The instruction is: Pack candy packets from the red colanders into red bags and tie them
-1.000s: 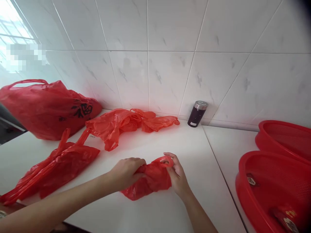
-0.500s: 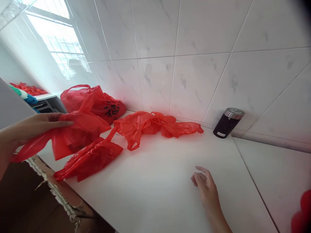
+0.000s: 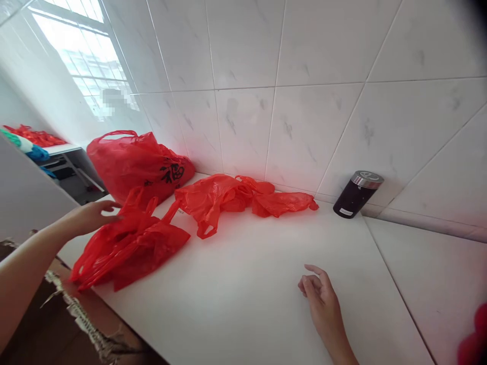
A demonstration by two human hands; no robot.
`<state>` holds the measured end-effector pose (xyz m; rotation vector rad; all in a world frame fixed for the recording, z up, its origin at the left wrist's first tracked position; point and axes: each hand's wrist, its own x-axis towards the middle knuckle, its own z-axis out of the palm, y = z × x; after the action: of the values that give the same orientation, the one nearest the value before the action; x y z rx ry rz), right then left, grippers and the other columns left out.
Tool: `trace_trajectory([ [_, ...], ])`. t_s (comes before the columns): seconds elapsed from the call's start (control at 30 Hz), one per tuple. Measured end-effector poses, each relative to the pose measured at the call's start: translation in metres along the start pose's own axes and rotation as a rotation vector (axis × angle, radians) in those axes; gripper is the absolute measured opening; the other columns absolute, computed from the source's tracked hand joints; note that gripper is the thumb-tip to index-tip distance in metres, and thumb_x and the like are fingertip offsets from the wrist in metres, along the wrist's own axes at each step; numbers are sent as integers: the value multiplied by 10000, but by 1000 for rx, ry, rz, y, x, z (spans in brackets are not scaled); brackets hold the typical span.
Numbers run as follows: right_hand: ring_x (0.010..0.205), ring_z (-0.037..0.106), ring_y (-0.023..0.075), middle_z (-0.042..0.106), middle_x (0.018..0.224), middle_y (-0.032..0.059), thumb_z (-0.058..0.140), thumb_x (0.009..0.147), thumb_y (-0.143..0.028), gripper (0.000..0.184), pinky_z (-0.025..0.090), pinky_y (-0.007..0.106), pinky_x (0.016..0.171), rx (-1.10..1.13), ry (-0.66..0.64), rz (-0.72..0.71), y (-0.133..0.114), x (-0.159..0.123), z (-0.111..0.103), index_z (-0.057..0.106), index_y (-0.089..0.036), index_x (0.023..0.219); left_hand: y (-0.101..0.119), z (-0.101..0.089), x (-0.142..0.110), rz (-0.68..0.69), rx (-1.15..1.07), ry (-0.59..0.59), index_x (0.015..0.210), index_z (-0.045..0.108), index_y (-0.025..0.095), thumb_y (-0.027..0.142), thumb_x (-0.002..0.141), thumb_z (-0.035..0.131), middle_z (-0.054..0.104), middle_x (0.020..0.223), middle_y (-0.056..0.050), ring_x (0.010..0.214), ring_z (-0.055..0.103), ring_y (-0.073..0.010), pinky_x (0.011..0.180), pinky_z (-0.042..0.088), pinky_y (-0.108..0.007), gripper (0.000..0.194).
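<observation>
My left hand (image 3: 98,217) is at the left, just beside a heap of crumpled red plastic bags (image 3: 146,248). Its thumb and fingers are parted, and I see nothing gripped between them; the fingertips reach the heap's upper left edge. Over the bare white tabletop (image 3: 228,289), my right hand (image 3: 319,294) hovers or rests with loosely curled fingers, the index finger apart from the others, holding nothing. More flattened red bags (image 3: 216,197) lie along the wall, right of the heap.
A full red bag (image 3: 140,165) with black lettering stands behind the heap. A dark tumbler (image 3: 357,194) with a silver lid leans by the tiled wall. At the front left is an open cardboard box (image 3: 81,309) with a ragged edge. Red round things (image 3: 472,339) show at lower right.
My left hand has let go of a red plastic bag, which now lies on the heap. The heap has shifted slightly left in view. My right hand has barely moved.
</observation>
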<state>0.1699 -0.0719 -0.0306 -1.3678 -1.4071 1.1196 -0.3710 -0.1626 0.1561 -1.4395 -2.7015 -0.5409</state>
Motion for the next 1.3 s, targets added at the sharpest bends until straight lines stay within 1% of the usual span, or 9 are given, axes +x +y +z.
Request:
trace_trajectory([
  [0.1, 736, 587, 192, 608, 704, -19, 512, 855, -511, 383, 447, 308, 708, -16, 3, -19, -1, 0, 1, 512, -246, 1132, 56, -3, 4, 130, -65, -29, 1116, 611, 164, 763, 717, 443, 707, 1005, -1, 860, 632, -165, 823, 479, -324, 738],
  [0.23, 706, 576, 191, 595, 707, -18, 493, 865, -507, 374, 444, 306, 672, -1, -1, -26, -1, 1, 3, 504, -240, 1125, 173, 22, 1, 457, -157, -222, 1173, 597, 215, 519, 854, 523, 693, 1062, 14, 917, 633, -145, 840, 489, -278, 447],
  [0.4, 676, 562, 180, 581, 697, -21, 466, 892, -467, 319, 442, 298, 654, 14, 23, -58, -4, -1, 5, 508, -234, 1107, 317, 109, -19, 778, -145, -302, 1126, 623, 188, 330, 862, 631, 619, 1227, -78, 1109, 577, -243, 948, 465, -473, 300],
  [0.57, 662, 556, 171, 573, 693, -24, 458, 904, -431, 281, 436, 281, 624, 40, 37, -87, -9, -3, 8, 521, -234, 1095, 390, 183, -22, 731, -211, -285, 1216, 569, 184, 316, 884, 609, 554, 1309, -100, 1154, 552, -275, 962, 456, -526, 359],
  [0.8, 702, 559, 169, 559, 732, -8, 452, 920, -427, 270, 454, 282, 635, 209, 106, -39, -16, 6, -2, 512, -223, 1087, 403, 161, -12, 528, -683, -425, 1116, 603, 161, 389, 919, 538, 643, 1118, -79, 986, 626, -222, 871, 509, -451, 308],
  [0.97, 1022, 566, 212, 581, 1169, 80, 522, 896, -476, 330, 471, 322, 801, 181, 357, -94, -54, 4, -31, 514, -249, 1135, 384, 143, -74, 495, -1070, -867, 873, 635, 191, 433, 890, 554, 683, 882, -10, 881, 640, -162, 898, 495, -341, 256],
  [1.03, 1058, 563, 215, 551, 1256, 71, 574, 873, -460, 382, 483, 324, 814, 223, 308, -93, -68, 2, -39, 485, -278, 1198, 378, 146, -103, 433, -1169, -1036, 818, 629, 191, 434, 857, 599, 674, 826, -9, 791, 633, -149, 839, 514, -328, 249],
  [1.13, 893, 617, 198, 637, 1032, 36, 608, 857, -425, 285, 505, 319, 758, 375, 140, -47, -73, 2, -47, 536, -250, 1070, 367, 157, -131, 331, -1283, -1199, 807, 629, 180, 412, 808, 665, 665, 791, -27, 713, 624, -149, 773, 533, -339, 234],
  [1.3, 688, 572, 156, 590, 750, -29, 671, 790, -348, 205, 473, 268, 632, 482, 405, -98, -62, 4, -69, 513, -220, 813, 332, 183, -110, 101, -1435, -995, 734, 551, 214, 409, 744, 716, 688, 937, -36, 921, 656, -208, 934, 489, -420, 256],
])
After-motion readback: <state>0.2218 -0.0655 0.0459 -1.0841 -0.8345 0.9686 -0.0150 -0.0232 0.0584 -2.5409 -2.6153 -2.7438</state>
